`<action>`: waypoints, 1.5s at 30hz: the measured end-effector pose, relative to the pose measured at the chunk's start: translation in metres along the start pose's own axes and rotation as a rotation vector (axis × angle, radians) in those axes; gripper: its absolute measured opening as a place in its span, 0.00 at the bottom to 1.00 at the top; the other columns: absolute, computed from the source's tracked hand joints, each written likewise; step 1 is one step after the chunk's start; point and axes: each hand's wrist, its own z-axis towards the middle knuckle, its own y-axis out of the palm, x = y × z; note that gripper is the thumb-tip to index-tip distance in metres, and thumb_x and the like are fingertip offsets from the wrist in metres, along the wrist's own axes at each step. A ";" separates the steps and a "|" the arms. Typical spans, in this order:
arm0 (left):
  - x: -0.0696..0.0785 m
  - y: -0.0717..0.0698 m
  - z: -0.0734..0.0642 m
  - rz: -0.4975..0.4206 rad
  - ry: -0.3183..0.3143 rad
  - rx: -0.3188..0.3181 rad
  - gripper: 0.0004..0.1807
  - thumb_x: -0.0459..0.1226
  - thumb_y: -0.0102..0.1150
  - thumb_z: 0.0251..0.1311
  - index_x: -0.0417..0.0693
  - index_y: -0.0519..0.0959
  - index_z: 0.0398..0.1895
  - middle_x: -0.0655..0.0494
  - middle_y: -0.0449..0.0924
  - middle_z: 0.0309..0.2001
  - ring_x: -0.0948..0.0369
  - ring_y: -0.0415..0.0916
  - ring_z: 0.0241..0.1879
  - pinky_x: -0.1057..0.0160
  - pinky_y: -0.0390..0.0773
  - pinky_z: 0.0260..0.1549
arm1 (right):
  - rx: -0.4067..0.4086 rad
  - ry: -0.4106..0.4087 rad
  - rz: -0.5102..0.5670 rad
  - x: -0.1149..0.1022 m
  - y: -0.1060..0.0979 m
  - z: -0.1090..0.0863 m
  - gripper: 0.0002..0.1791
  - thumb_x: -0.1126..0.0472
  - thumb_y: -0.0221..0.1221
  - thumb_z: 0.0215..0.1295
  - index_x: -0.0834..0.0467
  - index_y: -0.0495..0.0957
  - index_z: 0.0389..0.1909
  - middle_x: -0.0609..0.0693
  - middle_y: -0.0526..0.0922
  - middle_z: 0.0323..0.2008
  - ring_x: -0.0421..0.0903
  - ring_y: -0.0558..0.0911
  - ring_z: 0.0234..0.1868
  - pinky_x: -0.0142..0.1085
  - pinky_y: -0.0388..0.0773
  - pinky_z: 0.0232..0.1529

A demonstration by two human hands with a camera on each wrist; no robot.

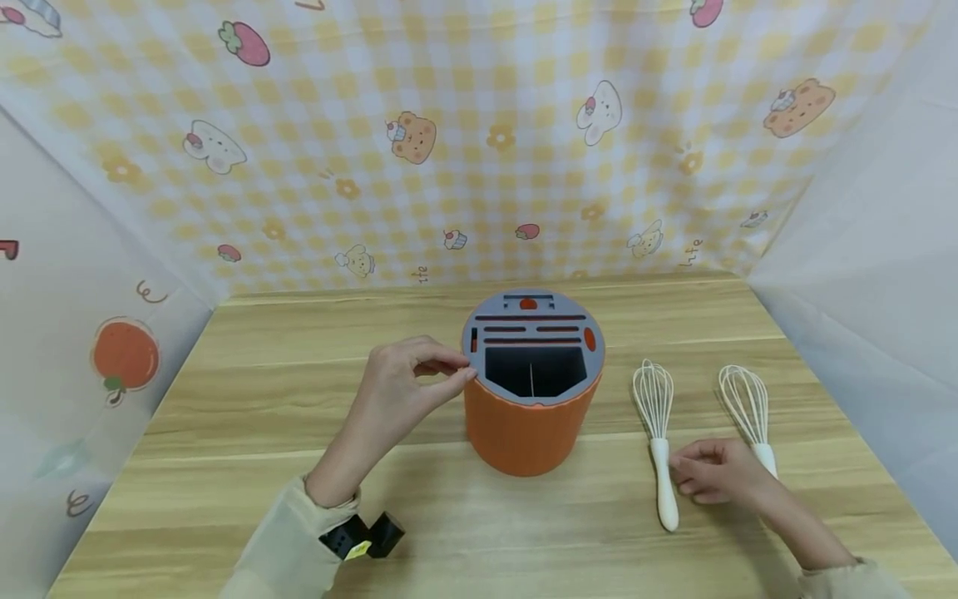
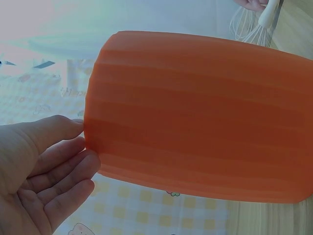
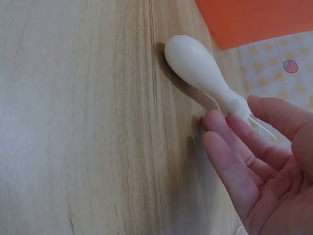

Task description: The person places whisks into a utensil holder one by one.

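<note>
An orange utensil holder (image 1: 524, 437) with a grey slotted top (image 1: 496, 309) stands upright on the table. My left hand (image 1: 407, 383) touches the left side of its rim with thumb and fingertips; in the left wrist view the fingers (image 2: 73, 171) are loosely bent against the orange wall. To the right lies a white-handled whisk (image 1: 664, 487), its wires pointing toward the back. My right hand (image 1: 722, 474) is just right of that handle. In the right wrist view its fingertips are at the handle (image 3: 195, 61), with thumb and fingers apart. Whether they touch it I cannot tell.
A second whisk (image 1: 751, 408) lies farther right, its handle partly hidden by my right hand. Behind the wooden table (image 1: 299, 374) hangs a yellow checked cloth (image 1: 479, 191). A black device (image 1: 362, 535) is on my left wrist.
</note>
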 end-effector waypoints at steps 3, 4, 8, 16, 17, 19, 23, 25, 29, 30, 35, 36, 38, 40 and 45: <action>-0.001 0.000 0.000 0.000 -0.002 0.001 0.05 0.31 0.69 0.45 0.43 0.84 0.28 0.59 0.81 0.28 0.68 0.78 0.29 0.67 0.80 0.32 | 0.001 0.021 0.005 0.001 0.001 0.002 0.22 0.58 0.55 0.65 0.77 0.72 0.44 0.56 0.83 0.31 0.47 0.83 0.30 0.39 0.81 0.31; 0.000 0.000 0.000 -0.002 -0.004 0.000 0.05 0.31 0.70 0.45 0.43 0.84 0.28 0.59 0.81 0.28 0.68 0.78 0.29 0.67 0.80 0.32 | 0.002 0.026 0.005 0.000 0.001 0.003 0.22 0.58 0.56 0.64 0.77 0.72 0.44 0.56 0.83 0.30 0.47 0.83 0.29 0.39 0.81 0.30; 0.001 0.000 0.000 -0.011 -0.014 0.001 0.05 0.30 0.70 0.45 0.43 0.84 0.28 0.59 0.81 0.28 0.68 0.77 0.28 0.66 0.80 0.31 | -0.005 0.054 0.002 -0.001 0.003 0.006 0.22 0.56 0.57 0.63 0.75 0.74 0.43 0.54 0.82 0.27 0.47 0.83 0.28 0.38 0.81 0.29; 0.003 0.001 0.001 -0.012 -0.004 0.002 0.05 0.30 0.69 0.45 0.42 0.84 0.28 0.59 0.81 0.28 0.68 0.78 0.29 0.69 0.79 0.31 | -0.020 0.098 0.007 -0.002 0.004 0.010 0.21 0.56 0.60 0.61 0.74 0.75 0.40 0.51 0.81 0.25 0.46 0.82 0.26 0.38 0.81 0.29; 0.003 0.001 0.001 -0.010 -0.002 0.003 0.05 0.30 0.70 0.45 0.42 0.84 0.28 0.59 0.81 0.28 0.68 0.78 0.29 0.70 0.79 0.31 | -0.021 0.094 0.011 -0.002 0.005 0.010 0.21 0.56 0.60 0.61 0.74 0.74 0.40 0.51 0.81 0.24 0.46 0.82 0.26 0.38 0.81 0.29; 0.003 0.001 0.001 -0.011 0.002 0.003 0.05 0.30 0.69 0.45 0.42 0.84 0.28 0.59 0.81 0.28 0.68 0.78 0.29 0.71 0.79 0.31 | -0.023 0.099 0.021 -0.002 0.005 0.010 0.21 0.56 0.60 0.60 0.74 0.74 0.40 0.51 0.81 0.24 0.46 0.82 0.26 0.38 0.81 0.29; 0.004 0.001 0.000 -0.013 0.004 0.006 0.05 0.30 0.69 0.45 0.42 0.84 0.27 0.59 0.81 0.27 0.68 0.78 0.28 0.71 0.79 0.31 | -0.027 0.099 0.037 -0.002 0.006 0.011 0.20 0.57 0.60 0.60 0.73 0.74 0.39 0.52 0.81 0.24 0.45 0.82 0.26 0.37 0.81 0.29; 0.004 0.000 0.000 -0.012 0.002 0.006 0.05 0.30 0.69 0.45 0.42 0.84 0.28 0.59 0.81 0.27 0.68 0.78 0.28 0.70 0.79 0.31 | -0.027 0.094 0.042 -0.002 0.007 0.011 0.20 0.57 0.59 0.60 0.73 0.74 0.39 0.52 0.81 0.24 0.45 0.82 0.26 0.36 0.81 0.29; 0.005 0.000 -0.001 -0.009 -0.004 0.008 0.05 0.30 0.69 0.45 0.42 0.84 0.28 0.59 0.81 0.28 0.68 0.78 0.29 0.71 0.79 0.31 | -0.022 0.089 0.054 -0.002 0.008 0.011 0.20 0.57 0.60 0.60 0.73 0.74 0.39 0.52 0.81 0.24 0.45 0.82 0.26 0.36 0.81 0.29; 0.005 0.000 -0.001 -0.007 -0.004 0.009 0.05 0.30 0.69 0.45 0.42 0.84 0.28 0.59 0.81 0.27 0.68 0.78 0.28 0.71 0.79 0.31 | -0.020 0.089 0.055 -0.002 0.008 0.011 0.19 0.57 0.60 0.60 0.73 0.74 0.38 0.52 0.81 0.24 0.45 0.82 0.26 0.36 0.81 0.29; 0.005 0.000 0.001 0.000 -0.001 0.011 0.05 0.31 0.69 0.45 0.43 0.84 0.27 0.59 0.81 0.27 0.69 0.77 0.28 0.71 0.79 0.31 | -0.024 0.076 0.060 -0.003 0.008 0.010 0.19 0.58 0.59 0.61 0.74 0.74 0.39 0.51 0.81 0.25 0.44 0.81 0.26 0.36 0.81 0.29; 0.004 0.000 0.001 0.002 0.000 0.012 0.04 0.30 0.69 0.45 0.43 0.84 0.27 0.59 0.81 0.27 0.69 0.77 0.28 0.71 0.79 0.31 | -0.023 0.074 0.059 -0.003 0.008 0.010 0.19 0.58 0.58 0.61 0.74 0.73 0.39 0.51 0.81 0.25 0.44 0.81 0.26 0.36 0.81 0.30; 0.004 0.000 0.002 0.001 -0.001 0.011 0.04 0.30 0.69 0.45 0.43 0.84 0.27 0.59 0.81 0.27 0.69 0.77 0.28 0.71 0.79 0.30 | -0.018 0.068 0.053 -0.003 0.008 0.010 0.19 0.58 0.59 0.61 0.74 0.73 0.39 0.51 0.81 0.26 0.44 0.81 0.26 0.36 0.81 0.30; 0.004 0.000 0.002 0.000 -0.002 0.013 0.04 0.30 0.69 0.45 0.43 0.84 0.27 0.59 0.81 0.27 0.69 0.77 0.28 0.71 0.79 0.30 | -0.012 0.068 0.051 -0.004 0.007 0.011 0.19 0.58 0.59 0.61 0.73 0.73 0.39 0.51 0.81 0.26 0.44 0.81 0.27 0.36 0.81 0.31; 0.004 0.000 0.001 0.002 -0.004 0.013 0.04 0.30 0.69 0.45 0.42 0.84 0.27 0.59 0.81 0.27 0.69 0.78 0.27 0.70 0.79 0.30 | -0.008 0.056 0.077 -0.011 0.005 0.011 0.18 0.58 0.59 0.60 0.72 0.73 0.39 0.51 0.81 0.26 0.44 0.81 0.27 0.36 0.81 0.31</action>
